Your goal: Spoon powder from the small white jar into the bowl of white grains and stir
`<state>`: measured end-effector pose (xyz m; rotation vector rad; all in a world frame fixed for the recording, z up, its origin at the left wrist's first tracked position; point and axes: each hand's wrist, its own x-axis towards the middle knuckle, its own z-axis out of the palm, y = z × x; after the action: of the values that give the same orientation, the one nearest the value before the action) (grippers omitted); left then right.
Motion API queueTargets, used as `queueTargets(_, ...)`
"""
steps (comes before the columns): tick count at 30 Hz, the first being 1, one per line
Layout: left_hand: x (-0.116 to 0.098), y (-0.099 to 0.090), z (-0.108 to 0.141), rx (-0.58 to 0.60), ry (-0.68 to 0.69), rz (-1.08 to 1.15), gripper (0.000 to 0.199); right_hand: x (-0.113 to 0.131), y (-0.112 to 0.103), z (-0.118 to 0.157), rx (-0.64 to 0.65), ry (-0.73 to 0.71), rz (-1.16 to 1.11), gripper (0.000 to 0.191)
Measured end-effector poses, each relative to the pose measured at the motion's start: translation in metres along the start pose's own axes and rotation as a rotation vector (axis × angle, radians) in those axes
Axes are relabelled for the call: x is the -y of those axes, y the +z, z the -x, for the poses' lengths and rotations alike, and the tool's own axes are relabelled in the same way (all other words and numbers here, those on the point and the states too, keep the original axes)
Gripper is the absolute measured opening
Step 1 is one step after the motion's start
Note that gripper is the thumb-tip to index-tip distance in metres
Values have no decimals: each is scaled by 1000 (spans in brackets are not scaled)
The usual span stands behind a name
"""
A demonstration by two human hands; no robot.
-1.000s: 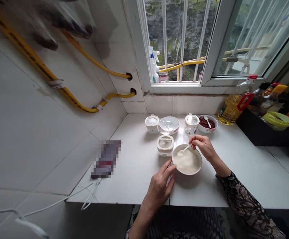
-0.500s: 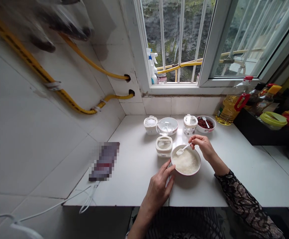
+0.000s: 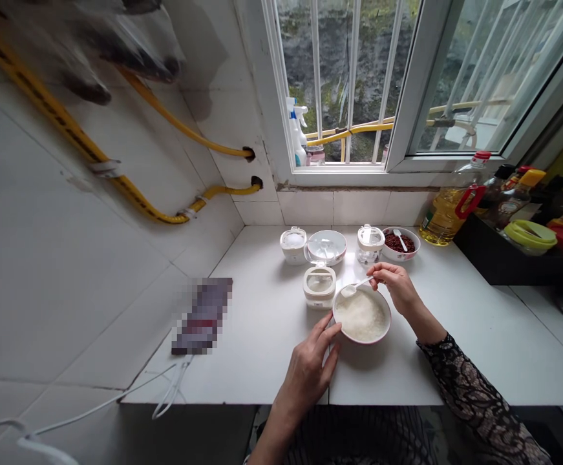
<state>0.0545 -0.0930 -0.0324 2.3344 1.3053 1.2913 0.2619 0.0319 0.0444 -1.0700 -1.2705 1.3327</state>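
Observation:
My right hand (image 3: 392,284) pinches the handle of a small white spoon (image 3: 362,282). The spoon's head is over the far left part of a bowl (image 3: 361,341) with a reddish rim. White grains that look like rice (image 3: 364,318) fill much of this bowl. Against the bowl's left side, my left hand (image 3: 313,361) holds the rim with its fingers and thumb. Just left of the bowl stands a square clear-lidded jar (image 3: 320,300), with its lid up. I cannot tell whether the spoon carries anything.
Behind stand a jar of white stuff (image 3: 293,248), a pale bowl (image 3: 327,236), another jar (image 3: 371,242) and a bowl of red beans (image 3: 401,244) with a spoon. An oil bottle (image 3: 448,210) and a black condiment box (image 3: 489,248) stand right. A blurred-out object (image 3: 206,316) lies left with a cable.
The spoon's head has shifted slightly left and toward the bowl's far rim. My left hand and the bowl stay in place.

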Motion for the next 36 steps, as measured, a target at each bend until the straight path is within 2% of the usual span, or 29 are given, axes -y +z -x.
queueTargets(5, -1, 0, 0, 3, 2, 2, 39, 0, 6, 0, 25, -10, -31, 15)
queueTargets(8, -1, 0, -1, 1, -5, -1, 40, 1, 15, 4, 22, -79, -13, 16)
queueTargets(11, -1, 0, -1, -2, -2, -7, 40, 1, 24, 9, 8, -256, 110, 16)
queueTargets(13, -1, 0, 0, -4, 0, -9, 40, -1, 28, 12, 22, -434, 289, 14)
queueTargets(16, 0, 0, 0, -9, 0, -13, 40, -3, 32, 13, 149, -728, 639, 21)
queueTargets(19, 0, 0, 0, -8, -7, -7, 40, -2, 30, 14, 234, -880, 787, 27)
queueTargets(21, 0, 0, 0, -2, -10, 0, 40, 2, 26, 15, 167, -874, 742, 25)
queueTargets(24, 0, 0, 0, 4, -11, 8, 40, 8, 13, 18, 4, -739, 649, 20)
queueTargets(26, 0, 0, 1, 4, -9, 7, 40, 9, 5, 17, -53, -654, 640, 19)
queueTargets(28, 1, 1, 1, -1, -2, -2, 39, 6, 0, 15, -35, -628, 676, 19)
queueTargets(33, 2, 1, 1, -6, 8, -18, 37, -7, 7, 12, 186, -616, 760, 20)
queueTargets(36, 1, 0, 1, -5, 3, -16, 38, -10, 13, 12, 186, -527, 698, 22)
